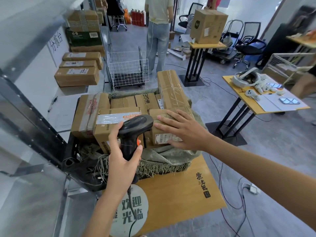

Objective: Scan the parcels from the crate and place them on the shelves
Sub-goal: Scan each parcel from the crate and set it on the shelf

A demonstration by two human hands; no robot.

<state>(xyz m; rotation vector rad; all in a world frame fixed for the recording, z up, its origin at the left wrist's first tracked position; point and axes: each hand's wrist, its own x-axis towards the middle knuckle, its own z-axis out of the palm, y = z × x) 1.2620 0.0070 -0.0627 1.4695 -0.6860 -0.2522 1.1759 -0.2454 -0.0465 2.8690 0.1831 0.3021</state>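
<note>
l hand clenched round black handheld barcode scanner, aimed into crate; r hand fingers flat on small brown cardboard parcel w/ white label, steadying for scan.

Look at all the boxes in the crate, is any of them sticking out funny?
Yes. One long taped parcel at the far right of the crate leans tilted, poking well above the other parcels. The sack lining the crate is frayed, with loose threads hanging at the front. The right hand rests on a small parcel.
</note>
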